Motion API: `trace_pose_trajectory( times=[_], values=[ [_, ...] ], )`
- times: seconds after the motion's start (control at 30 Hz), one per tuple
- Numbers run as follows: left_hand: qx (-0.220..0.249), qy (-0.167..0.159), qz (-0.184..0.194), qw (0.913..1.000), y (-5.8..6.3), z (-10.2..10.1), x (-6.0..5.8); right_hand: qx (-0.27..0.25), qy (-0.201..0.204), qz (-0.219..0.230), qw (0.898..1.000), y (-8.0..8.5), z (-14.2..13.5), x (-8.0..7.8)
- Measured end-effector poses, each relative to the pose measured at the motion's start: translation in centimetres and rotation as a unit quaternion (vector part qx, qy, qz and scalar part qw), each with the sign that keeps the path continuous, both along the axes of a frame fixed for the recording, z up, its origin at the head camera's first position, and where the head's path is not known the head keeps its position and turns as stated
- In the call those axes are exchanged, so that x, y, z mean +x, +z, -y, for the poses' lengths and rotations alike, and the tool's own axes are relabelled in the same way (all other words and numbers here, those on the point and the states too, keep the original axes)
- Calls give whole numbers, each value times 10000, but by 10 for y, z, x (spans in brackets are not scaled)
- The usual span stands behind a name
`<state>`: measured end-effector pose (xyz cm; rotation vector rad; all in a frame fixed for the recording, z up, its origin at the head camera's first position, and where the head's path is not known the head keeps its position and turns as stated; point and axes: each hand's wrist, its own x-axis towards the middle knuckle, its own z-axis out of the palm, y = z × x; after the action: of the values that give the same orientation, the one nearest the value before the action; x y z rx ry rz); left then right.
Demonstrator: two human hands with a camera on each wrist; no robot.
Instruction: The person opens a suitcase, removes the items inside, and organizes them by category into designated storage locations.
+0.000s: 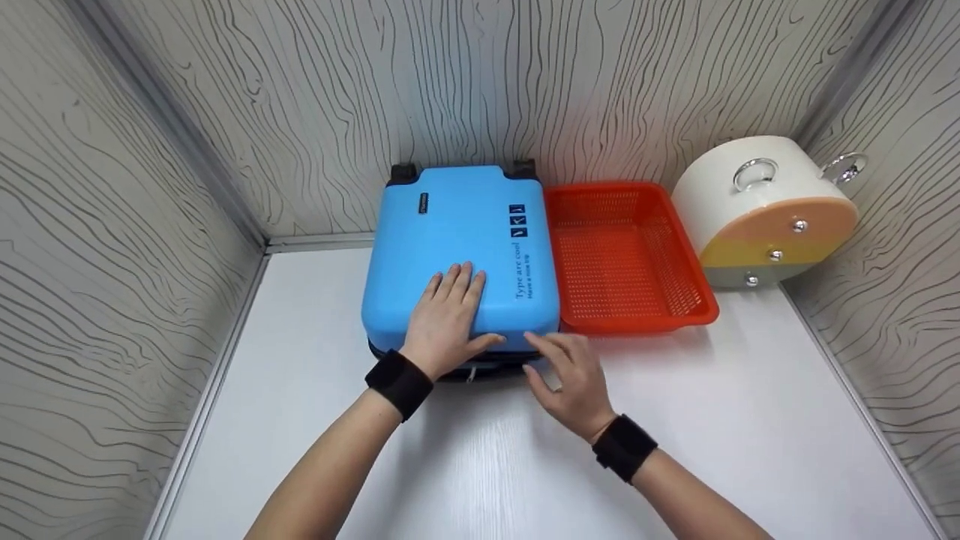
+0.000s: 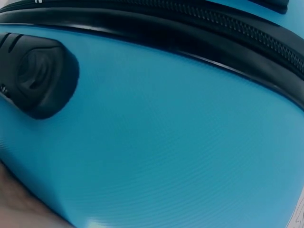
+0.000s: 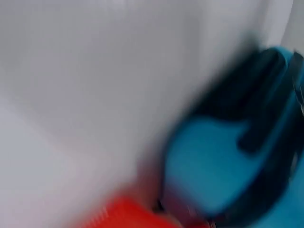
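Note:
A light blue hard-shell suitcase (image 1: 465, 232) lies flat on the white table, two black wheels at its far end. On the near part of its top rests my left hand (image 1: 446, 322), fingers straight and thumb spread to the right. Just off the near right corner is my right hand (image 1: 574, 379), its fingers loosely bent and nothing in its grasp. A small zipper pull (image 1: 471, 374) hangs at the near side. The left wrist view shows the black zipper (image 2: 218, 19) along the blue shell and a black fitting (image 2: 42, 76). Motion blurs the right wrist view.
Right beside the suitcase stands a red plastic basket (image 1: 697, 304) with perforated walls. Farther right, against the side wall, is a white round-topped container (image 1: 731, 180) with a striped front, silver knobs and ring handles. Patterned panels (image 1: 315, 112) enclose the table.

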<state>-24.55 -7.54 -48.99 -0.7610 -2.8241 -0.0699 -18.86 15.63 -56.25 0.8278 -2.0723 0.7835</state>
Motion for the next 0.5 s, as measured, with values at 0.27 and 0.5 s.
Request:
trace_pose_trajectory(
  times=[0.27, 0.5],
  values=[
    [-242, 95, -10, 9997, 0, 0, -2, 2636, -201, 1208, 9568, 60, -13, -51],
    [-338, 64, -79, 9994, -1, -1, -1, 3481, 70, 1910, 9178, 77, -2, -74]
  ],
)
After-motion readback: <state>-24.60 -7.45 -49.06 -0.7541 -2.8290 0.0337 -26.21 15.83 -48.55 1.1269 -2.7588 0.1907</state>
